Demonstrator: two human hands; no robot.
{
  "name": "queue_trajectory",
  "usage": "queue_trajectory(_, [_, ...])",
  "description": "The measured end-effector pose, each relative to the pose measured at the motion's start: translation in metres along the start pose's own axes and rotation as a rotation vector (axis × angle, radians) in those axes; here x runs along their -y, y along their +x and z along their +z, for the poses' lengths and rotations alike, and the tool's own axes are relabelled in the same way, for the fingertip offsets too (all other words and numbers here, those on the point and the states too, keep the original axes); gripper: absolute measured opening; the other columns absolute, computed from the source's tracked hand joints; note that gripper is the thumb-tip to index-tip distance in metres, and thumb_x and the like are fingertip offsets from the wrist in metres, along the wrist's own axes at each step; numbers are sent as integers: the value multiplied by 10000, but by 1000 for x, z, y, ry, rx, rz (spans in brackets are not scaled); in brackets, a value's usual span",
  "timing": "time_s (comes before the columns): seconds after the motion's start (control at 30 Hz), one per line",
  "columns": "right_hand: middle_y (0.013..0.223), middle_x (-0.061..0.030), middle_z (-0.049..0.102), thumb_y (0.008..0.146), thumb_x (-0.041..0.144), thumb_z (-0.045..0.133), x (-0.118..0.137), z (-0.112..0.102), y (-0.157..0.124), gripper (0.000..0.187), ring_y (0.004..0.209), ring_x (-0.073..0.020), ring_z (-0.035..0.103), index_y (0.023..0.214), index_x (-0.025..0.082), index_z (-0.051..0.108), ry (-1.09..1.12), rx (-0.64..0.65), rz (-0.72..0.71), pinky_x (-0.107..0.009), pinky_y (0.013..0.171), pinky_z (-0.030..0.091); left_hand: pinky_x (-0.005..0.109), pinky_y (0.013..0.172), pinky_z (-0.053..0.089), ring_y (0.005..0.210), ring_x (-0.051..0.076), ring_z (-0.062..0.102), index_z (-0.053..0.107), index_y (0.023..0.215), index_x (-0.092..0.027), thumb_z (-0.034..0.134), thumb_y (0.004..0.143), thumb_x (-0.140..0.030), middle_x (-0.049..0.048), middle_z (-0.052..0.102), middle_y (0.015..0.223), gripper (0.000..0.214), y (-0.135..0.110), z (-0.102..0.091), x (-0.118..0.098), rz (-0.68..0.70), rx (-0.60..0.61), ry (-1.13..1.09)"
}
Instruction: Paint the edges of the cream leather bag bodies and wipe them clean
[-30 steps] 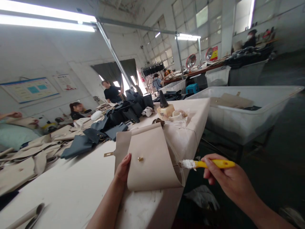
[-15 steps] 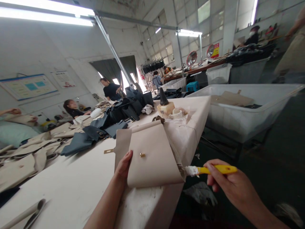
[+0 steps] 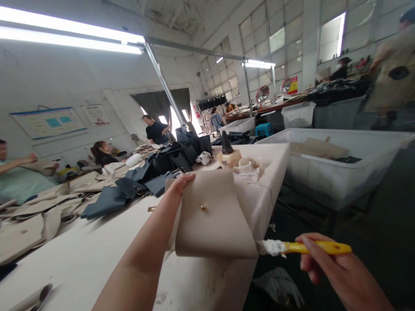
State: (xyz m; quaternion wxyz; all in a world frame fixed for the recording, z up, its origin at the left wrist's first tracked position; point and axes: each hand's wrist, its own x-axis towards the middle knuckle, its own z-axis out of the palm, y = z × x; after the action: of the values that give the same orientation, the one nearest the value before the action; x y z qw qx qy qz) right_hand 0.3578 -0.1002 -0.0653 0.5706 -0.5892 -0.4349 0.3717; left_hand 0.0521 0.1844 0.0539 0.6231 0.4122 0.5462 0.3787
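Note:
A beige bag [image 3: 212,220] with a small gold clasp stands tilted near the table's edge. My left hand [image 3: 184,185] grips its upper left edge, thumb on the front; the other fingers are hidden behind it. My right hand [image 3: 327,259] is closed round the yellow handle of a brush [image 3: 293,247], held off the table's right side. White matter coats the brush's bristles. Their tip is close to the bag's lower right corner; whether they touch it I cannot tell. A gold-coloured metal tab [image 3: 151,209] shows left of the bag, partly behind my left forearm.
Dark blue bag pieces [image 3: 110,201] and beige pieces [image 3: 30,233] are heaped on the table [image 3: 106,250]. A block with a black cone [image 3: 227,144] stands behind the bag, beside a tape roll [image 3: 244,166]. A white tub [image 3: 324,172] stands right. Several people work around.
My left hand has moved up the bag's left edge. The brush in my right hand has drawn away to the right from the bag's side opening. The camera view has shifted slightly.

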Motion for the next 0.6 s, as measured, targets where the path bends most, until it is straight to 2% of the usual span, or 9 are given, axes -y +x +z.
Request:
queue_trajectory(0.1, [575,-51,628,749,710,559,1,-12,1,564,462,-182,572,834,158,630,8,-121,-26,-275,459,506,260,615,550,524,149,659,618,1091,-123,603,846,-204,6,709,662,259,-21,-1,-38,215,53,-51])
queue_trajectory(0.2, [557,-47,626,744,688,583,2,-22,4,522,452,-188,569,807,174,638,7,-214,-14,-285,447,511,215,718,513,692,133,688,602,1085,-48,450,937,-218,-14,710,751,272,-57,-5,-76,540,212,-76])
queue_trajectory(0.27, [540,-45,621,726,694,595,1,-26,8,518,437,-191,561,787,182,644,6,-263,9,-290,428,508,210,740,521,761,148,697,621,1052,-66,463,927,-202,-19,715,759,243,-81,-4,-96,701,196,-98])
queue_trajectory(0.33, [543,-44,621,726,687,601,-4,-28,12,506,443,-193,563,778,186,649,11,-298,18,-290,422,508,257,744,558,824,196,706,648,1006,-98,514,894,-154,14,732,782,183,-101,-1,-107,792,141,-122])
queue_trajectory(0.4, [572,-44,630,736,666,609,-10,-29,16,484,460,-191,568,792,187,650,38,-322,7,-286,423,511,337,775,577,935,255,691,668,974,-116,503,885,-116,49,740,837,187,-115,1,-106,817,136,-145])
queue_trajectory(0.47, [590,-43,635,747,657,607,-14,-30,19,477,468,-188,568,811,185,648,57,-333,4,-281,424,511,383,815,571,1003,284,668,688,930,-142,506,873,-111,53,740,826,193,-123,-2,-91,797,142,-188])
queue_trajectory(0.53, [582,-40,629,749,662,601,-15,-33,20,482,466,-184,563,816,186,644,52,-346,1,-280,431,512,404,838,569,976,299,676,703,898,-172,598,807,-114,44,739,779,150,-127,-10,-66,749,138,-244])
queue_trajectory(0.6, [580,-37,627,747,668,598,-12,-36,19,489,470,-181,563,822,187,642,42,-363,-12,-279,439,513,429,823,577,860,300,701,711,913,-188,715,688,-99,30,742,765,242,-127,-23,-32,692,143,-289])
